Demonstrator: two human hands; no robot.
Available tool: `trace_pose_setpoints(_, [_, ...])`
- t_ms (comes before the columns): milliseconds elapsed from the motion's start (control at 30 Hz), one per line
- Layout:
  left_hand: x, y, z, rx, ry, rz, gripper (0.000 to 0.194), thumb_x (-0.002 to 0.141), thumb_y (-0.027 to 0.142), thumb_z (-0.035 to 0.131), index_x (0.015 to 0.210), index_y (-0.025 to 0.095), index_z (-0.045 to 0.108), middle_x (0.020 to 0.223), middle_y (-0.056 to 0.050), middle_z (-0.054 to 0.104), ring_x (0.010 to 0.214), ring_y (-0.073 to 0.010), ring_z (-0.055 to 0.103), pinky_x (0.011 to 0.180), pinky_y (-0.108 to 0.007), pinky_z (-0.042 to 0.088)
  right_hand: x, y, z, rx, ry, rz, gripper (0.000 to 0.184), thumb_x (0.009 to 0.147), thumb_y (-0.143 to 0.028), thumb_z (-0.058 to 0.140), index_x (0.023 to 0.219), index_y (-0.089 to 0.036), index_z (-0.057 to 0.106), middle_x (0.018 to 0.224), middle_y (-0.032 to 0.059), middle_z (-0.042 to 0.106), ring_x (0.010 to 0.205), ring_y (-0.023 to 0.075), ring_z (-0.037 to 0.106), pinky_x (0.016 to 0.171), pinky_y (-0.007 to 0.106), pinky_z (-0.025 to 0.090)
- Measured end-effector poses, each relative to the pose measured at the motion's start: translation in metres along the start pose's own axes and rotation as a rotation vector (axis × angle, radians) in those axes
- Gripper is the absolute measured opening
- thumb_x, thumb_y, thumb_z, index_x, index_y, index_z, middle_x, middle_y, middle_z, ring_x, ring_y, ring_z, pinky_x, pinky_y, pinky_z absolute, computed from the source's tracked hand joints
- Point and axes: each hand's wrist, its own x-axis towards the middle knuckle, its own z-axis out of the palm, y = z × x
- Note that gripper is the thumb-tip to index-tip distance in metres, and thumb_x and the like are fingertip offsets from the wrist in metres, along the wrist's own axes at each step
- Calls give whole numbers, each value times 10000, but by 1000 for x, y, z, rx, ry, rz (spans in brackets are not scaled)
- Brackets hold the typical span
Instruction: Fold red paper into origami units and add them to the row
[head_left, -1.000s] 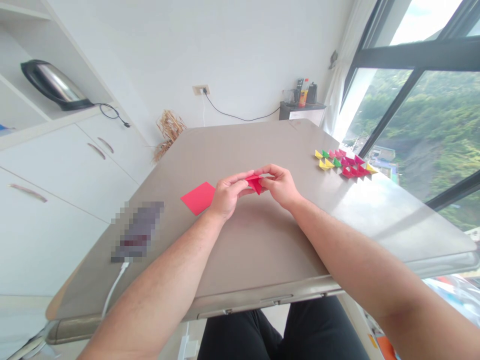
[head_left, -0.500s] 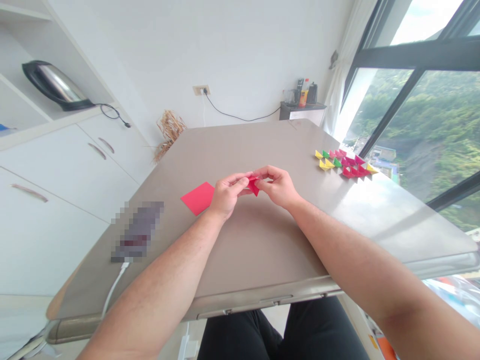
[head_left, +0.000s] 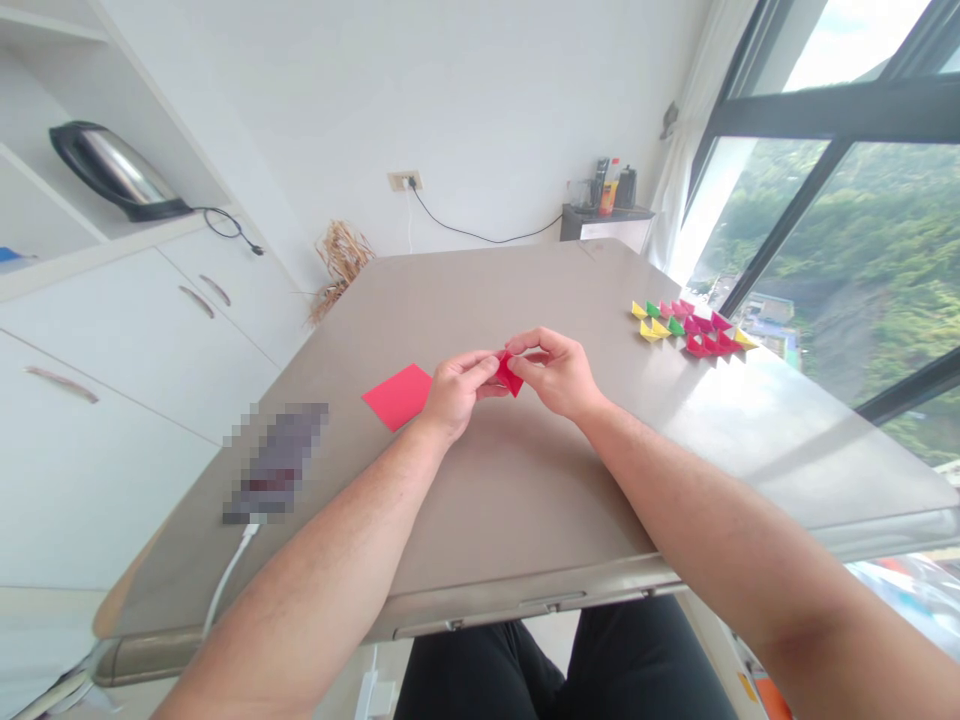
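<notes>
Both hands meet over the middle of the grey table (head_left: 525, 480). A small folded red paper piece (head_left: 508, 373) is pinched between them. My left hand (head_left: 454, 391) grips its left side with thumb and fingers closed. My right hand (head_left: 556, 373) pinches its right side, fingers curled over the top. Most of the paper is hidden by the fingers. A flat red paper square (head_left: 397, 396) lies on the table just left of my left hand.
A cluster of several folded paper pieces (head_left: 694, 329) in yellow, green, pink and red sits at the table's right, near the window. A blurred flat object (head_left: 276, 463) with a white cable lies front left. A kettle (head_left: 112, 170) stands on the left shelf.
The red paper has been folded tighter and looks smaller between the fingers. Both hands stay in the same place, drawn slightly closer together.
</notes>
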Motion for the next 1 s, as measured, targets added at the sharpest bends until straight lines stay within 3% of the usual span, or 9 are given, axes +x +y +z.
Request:
trace_pose_setpoints(500, [-3, 3, 4, 58, -25, 1, 310, 792, 459, 759, 921, 190, 674, 838, -30, 726, 719, -186, 732, 581, -284, 581, -1, -7, 0, -42, -16, 18, 38, 731, -193, 650, 723, -219, 625, 743, -21, 680, 691, 156, 654, 660, 314, 551])
trace_pose_setpoints(800, [-3, 4, 4, 38, -62, -8, 298, 815, 455, 748, 899, 193, 633, 800, -11, 709, 685, -170, 720, 557, -268, 577, -2, -9, -1, -42, -54, -48, 37, 766, -190, 621, 749, -215, 643, 736, -20, 661, 679, 142, 635, 663, 304, 547])
trace_pose_setpoints(1000, [-4, 4, 3, 33, -67, -8, 299, 811, 455, 756, 888, 193, 635, 790, -13, 714, 698, -183, 731, 554, -261, 555, -3, -10, -1, -55, -56, -21, 33, 761, -211, 621, 729, -220, 624, 759, -16, 666, 682, 146, 639, 660, 307, 550])
